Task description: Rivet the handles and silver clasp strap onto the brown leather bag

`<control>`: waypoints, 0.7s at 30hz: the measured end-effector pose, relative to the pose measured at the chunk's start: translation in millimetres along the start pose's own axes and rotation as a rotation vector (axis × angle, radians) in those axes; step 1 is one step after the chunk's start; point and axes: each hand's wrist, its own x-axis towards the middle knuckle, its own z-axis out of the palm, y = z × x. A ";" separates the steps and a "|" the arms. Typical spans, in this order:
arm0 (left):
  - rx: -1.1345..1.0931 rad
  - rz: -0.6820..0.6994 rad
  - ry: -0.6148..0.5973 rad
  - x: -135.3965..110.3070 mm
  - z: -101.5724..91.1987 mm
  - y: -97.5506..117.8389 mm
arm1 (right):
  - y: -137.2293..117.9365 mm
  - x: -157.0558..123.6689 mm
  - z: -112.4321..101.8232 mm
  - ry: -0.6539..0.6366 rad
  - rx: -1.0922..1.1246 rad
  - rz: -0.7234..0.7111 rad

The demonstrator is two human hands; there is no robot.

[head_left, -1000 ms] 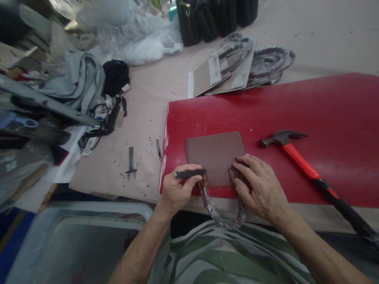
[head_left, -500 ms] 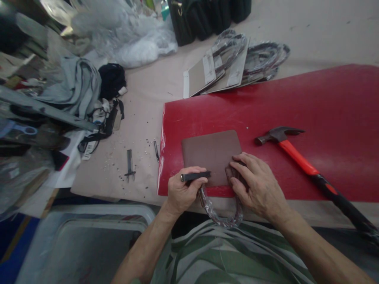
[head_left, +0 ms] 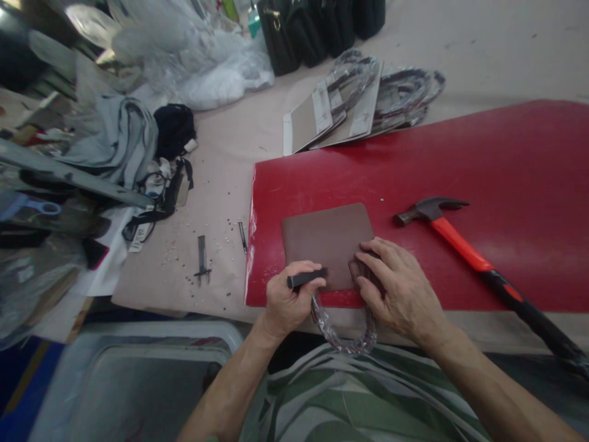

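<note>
My left hand (head_left: 291,298) is closed around a dark metal punch (head_left: 304,277), whose working end meets the brown leather panel (head_left: 324,233). My right hand (head_left: 399,282) grips the end tab of a plastic-wrapped bag handle (head_left: 343,345) between thumb and fingers, at the panel's right side. The handle's loop hangs toward me over the table edge. Its other end lies under my left hand, mostly hidden. A claw hammer (head_left: 464,245) with a red and black grip rests to the right of my right hand.
The red board (head_left: 515,159) lies under the panel. Left of it are a slim metal rod (head_left: 242,237), a two-pronged punch (head_left: 202,258) and scattered bits. Several wrapped handles on cards (head_left: 350,110) and dark bags (head_left: 317,31) stand behind. A plastic bin (head_left: 151,368) sits below left.
My left hand has shifted slightly right and turned the punch so that its back end sits lower and nearer. My right hand stays at the handle tab.
</note>
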 end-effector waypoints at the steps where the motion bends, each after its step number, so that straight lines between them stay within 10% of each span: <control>1: 0.006 0.001 0.003 0.3 0.5 0.0 | 0.0 0.1 0.2 0.000 0.000 -0.001; 21: 0.036 0.031 -0.093 12.0 3.4 -5.5 | -1.0 0.1 0.2 0.009 -0.005 -0.004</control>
